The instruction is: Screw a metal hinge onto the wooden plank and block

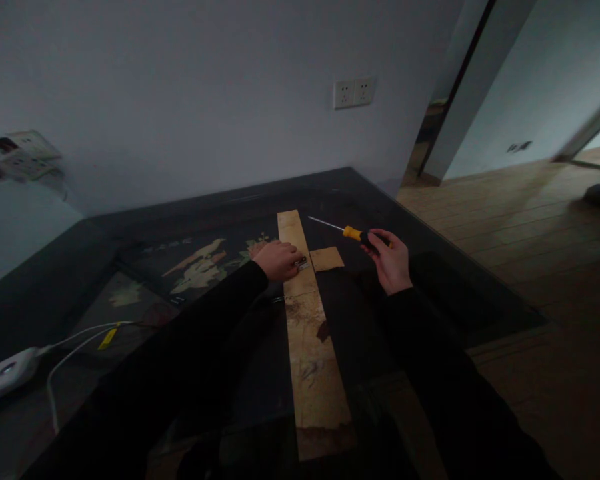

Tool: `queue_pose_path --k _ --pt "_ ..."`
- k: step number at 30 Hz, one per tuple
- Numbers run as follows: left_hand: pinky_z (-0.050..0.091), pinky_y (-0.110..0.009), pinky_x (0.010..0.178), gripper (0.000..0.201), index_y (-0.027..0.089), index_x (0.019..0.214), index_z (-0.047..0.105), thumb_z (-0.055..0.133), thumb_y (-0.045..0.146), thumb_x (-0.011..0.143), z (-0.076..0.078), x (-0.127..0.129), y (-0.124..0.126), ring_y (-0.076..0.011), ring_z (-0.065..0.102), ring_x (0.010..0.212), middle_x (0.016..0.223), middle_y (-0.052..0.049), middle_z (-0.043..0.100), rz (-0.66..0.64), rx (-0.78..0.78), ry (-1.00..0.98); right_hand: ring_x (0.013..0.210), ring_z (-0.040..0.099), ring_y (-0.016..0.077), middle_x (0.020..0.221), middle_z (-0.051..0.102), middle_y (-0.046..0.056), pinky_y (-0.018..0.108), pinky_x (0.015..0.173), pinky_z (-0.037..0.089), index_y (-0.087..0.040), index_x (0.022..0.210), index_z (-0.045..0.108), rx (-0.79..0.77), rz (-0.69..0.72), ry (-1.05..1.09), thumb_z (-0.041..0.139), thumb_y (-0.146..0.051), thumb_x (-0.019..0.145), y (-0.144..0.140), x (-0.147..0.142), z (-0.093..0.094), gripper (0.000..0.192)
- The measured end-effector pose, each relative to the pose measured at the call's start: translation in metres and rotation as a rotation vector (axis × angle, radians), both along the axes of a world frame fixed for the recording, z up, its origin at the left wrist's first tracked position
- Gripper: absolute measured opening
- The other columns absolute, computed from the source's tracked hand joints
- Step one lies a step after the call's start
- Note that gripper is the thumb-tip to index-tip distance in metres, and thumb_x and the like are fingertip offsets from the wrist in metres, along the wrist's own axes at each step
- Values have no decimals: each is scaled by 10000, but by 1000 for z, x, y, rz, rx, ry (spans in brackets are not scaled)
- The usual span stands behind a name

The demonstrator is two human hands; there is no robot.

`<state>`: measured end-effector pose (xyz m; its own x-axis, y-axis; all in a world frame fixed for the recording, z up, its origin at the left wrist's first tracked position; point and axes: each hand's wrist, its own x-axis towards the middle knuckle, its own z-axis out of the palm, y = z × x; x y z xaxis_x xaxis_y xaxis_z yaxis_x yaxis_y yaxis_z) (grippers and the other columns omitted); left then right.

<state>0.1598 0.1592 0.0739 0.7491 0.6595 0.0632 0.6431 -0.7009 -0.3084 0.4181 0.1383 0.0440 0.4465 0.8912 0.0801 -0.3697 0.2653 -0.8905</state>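
Note:
My right hand grips a screwdriver by its yellow and black handle, the thin metal shaft pointing up and left above the table. My left hand rests with curled fingers on a long wooden plank that runs from the near table edge toward the wall. A small metal piece, perhaps a hinge, lies under the fingertips of that hand. A short wooden piece lies just right of the plank, between both hands.
A dark glass-topped table with a floral picture under the glass bears everything. A white power strip with cables and a yellow tag lies at the left. Wall sockets are behind; wooden floor lies right.

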Motion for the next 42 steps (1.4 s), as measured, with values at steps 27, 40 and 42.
queue_pose_path --k 27,40,42 --pt "382 -275 663 192 210 883 639 514 356 870 6 -7 6 -183 613 815 893 -39 665 179 -96 -134 749 616 117 902 621 13 279 668 557 -176 771 657 12 -6 -1 789 -279 567 0 0 0 264" --pt "388 -279 647 148 208 847 598 498 317 834 -16 1 3 -177 591 749 856 -43 643 320 -107 -422 721 616 116 868 628 14 282 658 544 -173 785 651 14 2 -3 781 -271 589 1 1 -1 255" --pt "394 -276 653 132 203 819 587 502 304 820 -18 0 5 -170 587 738 838 -40 644 337 -132 -480 720 615 116 876 626 15 285 661 544 -174 787 649 11 7 -6 781 -279 592 1 1 -1 258"
